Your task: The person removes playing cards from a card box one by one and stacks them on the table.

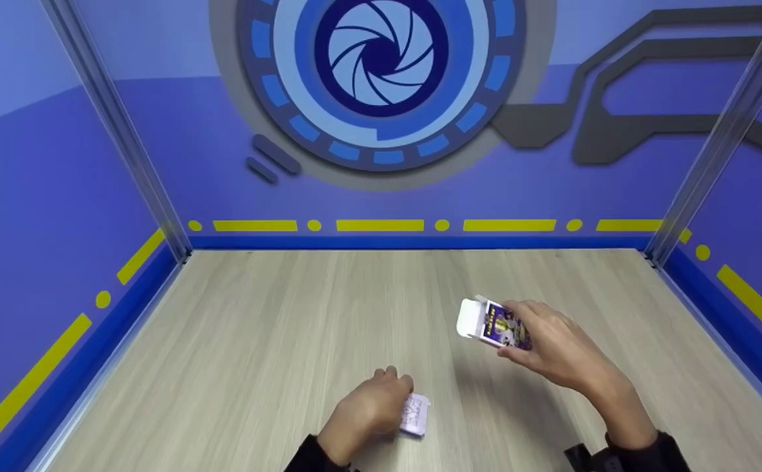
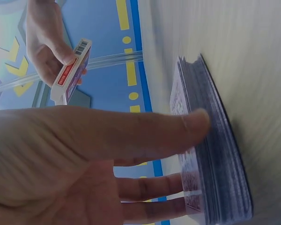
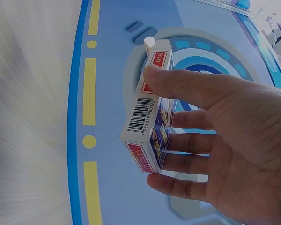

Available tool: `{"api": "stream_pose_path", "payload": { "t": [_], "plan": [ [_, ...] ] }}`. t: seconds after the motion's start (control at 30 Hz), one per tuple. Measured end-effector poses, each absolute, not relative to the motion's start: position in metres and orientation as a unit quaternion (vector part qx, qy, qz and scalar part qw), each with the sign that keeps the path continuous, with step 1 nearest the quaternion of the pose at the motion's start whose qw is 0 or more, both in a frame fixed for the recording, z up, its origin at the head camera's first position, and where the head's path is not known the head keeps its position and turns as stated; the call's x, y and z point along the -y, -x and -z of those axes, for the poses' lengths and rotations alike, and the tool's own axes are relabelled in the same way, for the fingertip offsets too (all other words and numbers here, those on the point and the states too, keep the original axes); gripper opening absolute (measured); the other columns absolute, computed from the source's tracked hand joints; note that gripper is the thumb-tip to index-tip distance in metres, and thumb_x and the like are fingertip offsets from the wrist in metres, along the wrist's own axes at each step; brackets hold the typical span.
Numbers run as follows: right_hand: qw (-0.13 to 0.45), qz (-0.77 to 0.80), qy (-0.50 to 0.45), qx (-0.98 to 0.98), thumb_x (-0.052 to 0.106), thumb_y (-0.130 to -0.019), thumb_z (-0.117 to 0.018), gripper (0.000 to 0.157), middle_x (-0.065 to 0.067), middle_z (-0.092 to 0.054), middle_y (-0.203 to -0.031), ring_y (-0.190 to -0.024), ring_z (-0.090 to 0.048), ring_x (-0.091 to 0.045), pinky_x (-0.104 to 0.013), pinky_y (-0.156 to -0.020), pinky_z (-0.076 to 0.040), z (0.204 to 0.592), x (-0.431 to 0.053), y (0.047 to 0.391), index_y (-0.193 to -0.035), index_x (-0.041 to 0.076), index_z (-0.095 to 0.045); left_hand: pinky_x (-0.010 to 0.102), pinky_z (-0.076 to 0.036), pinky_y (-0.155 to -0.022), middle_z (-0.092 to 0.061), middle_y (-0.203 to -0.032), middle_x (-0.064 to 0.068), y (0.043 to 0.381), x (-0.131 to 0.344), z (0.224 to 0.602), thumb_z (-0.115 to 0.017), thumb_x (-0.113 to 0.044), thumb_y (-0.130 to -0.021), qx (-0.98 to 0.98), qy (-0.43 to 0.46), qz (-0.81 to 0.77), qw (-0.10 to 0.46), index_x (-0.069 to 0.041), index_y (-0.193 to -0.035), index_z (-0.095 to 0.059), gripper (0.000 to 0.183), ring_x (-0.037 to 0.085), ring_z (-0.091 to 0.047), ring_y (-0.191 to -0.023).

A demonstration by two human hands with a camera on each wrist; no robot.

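Nearest: left hand (image 1: 371,403), low on the table (image 1: 276,341). Its fingers are curled on the deck of cards (image 1: 414,416), thumb across one long edge, other fingertips at the opposite side. The deck lies patterned face up; whether it rests on the wood or is just off it, cannot tell. In the left wrist view the layers look slightly staggered at one end.

Judgement: even pressure on both long edges should keep the stack square; a lopsided pinch may let cards slip or fan. Tapping the uneven end flush seems worthwhile.

Farther out, to the right: right hand (image 1: 555,344) grips the small printed box (image 1: 505,326) above the table, thumb on one narrow side, fingers on the other. The white flap (image 1: 469,318) stands open at the end toward the person's left. Box interior not readable.

Judgement: thin card likely dents, so a light hold on the narrow sides, fingers clear of the mouth, keeps the opening true. The flap is best kept folded back, out of the deck's way.

Farthest: blue wall (image 1: 381,203) with yellow dashes, well apart from both hands.
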State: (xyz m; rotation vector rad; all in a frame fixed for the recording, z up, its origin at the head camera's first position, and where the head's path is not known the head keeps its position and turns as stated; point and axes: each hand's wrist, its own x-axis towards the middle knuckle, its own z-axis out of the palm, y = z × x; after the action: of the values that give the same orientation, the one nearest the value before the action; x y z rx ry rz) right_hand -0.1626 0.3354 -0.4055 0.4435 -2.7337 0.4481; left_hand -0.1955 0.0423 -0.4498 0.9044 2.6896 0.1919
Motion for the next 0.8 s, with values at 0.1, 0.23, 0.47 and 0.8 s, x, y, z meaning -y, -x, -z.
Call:
{"api": "stream_pose_path", "payload": {
  "t": [0.1, 0.23, 0.47, 0.8],
  "plan": [
    [0.167, -0.159, -0.157, 0.96, 0.028, -0.08, -0.09, 0.068, -0.015, -0.067, -0.118, -0.092, -0.063, -0.021, -0.042, -0.073, -0.054, 0.406, -0.3349, 0.163, -0.135, 0.003, -0.06, 0.034, -0.054, -0.083, -0.055, -0.097, 0.008, 0.1946, -0.0451, 0.4515, -0.097, -0.015, -0.063, -0.937, -0.312, -0.067, 0.142, -0.005, -0.106, -0.065, 0.055, 0.02, -0.052, -0.089],
    [0.163, -0.161, -0.158, 0.961, 0.028, -0.08, -0.09, 0.068, -0.014, -0.067, -0.117, -0.09, -0.062, -0.019, -0.04, -0.072, -0.053, 0.4061, -0.3342, 0.1633, -0.136, 0.003, -0.06, 0.034, -0.056, -0.081, -0.056, -0.101, 0.011, 0.1925, -0.0485, 0.4548, -0.101, -0.03, -0.062, -0.942, -0.302, -0.069, 0.133, -0.002, -0.105, -0.063, 0.064, 0.022, -0.053, -0.091],
    [0.16, -0.162, -0.155, 0.961, 0.029, -0.08, -0.09, 0.068, -0.012, -0.067, -0.117, -0.089, -0.061, -0.017, -0.039, -0.071, -0.053, 0.4057, -0.3344, 0.1628, -0.136, 0.004, -0.06, 0.034, -0.057, -0.081, -0.057, -0.103, 0.013, 0.1914, -0.0504, 0.4567, -0.099, -0.033, -0.064, -0.945, -0.297, -0.056, 0.125, 0.001, -0.113, -0.064, 0.069, 0.023, -0.056, -0.093],
    [0.153, -0.159, -0.153, 0.963, 0.03, -0.081, -0.09, 0.07, -0.014, -0.067, -0.118, -0.09, -0.062, -0.019, -0.04, -0.072, -0.053, 0.4062, -0.3342, 0.1626, -0.138, 0.003, -0.06, 0.034, -0.055, -0.079, -0.054, -0.098, 0.009, 0.1901, -0.0463, 0.4542, -0.098, -0.036, -0.066, -0.941, -0.311, -0.067, 0.117, -0.002, -0.108, -0.062, 0.065, 0.022, -0.053, -0.091]
  ]
}}
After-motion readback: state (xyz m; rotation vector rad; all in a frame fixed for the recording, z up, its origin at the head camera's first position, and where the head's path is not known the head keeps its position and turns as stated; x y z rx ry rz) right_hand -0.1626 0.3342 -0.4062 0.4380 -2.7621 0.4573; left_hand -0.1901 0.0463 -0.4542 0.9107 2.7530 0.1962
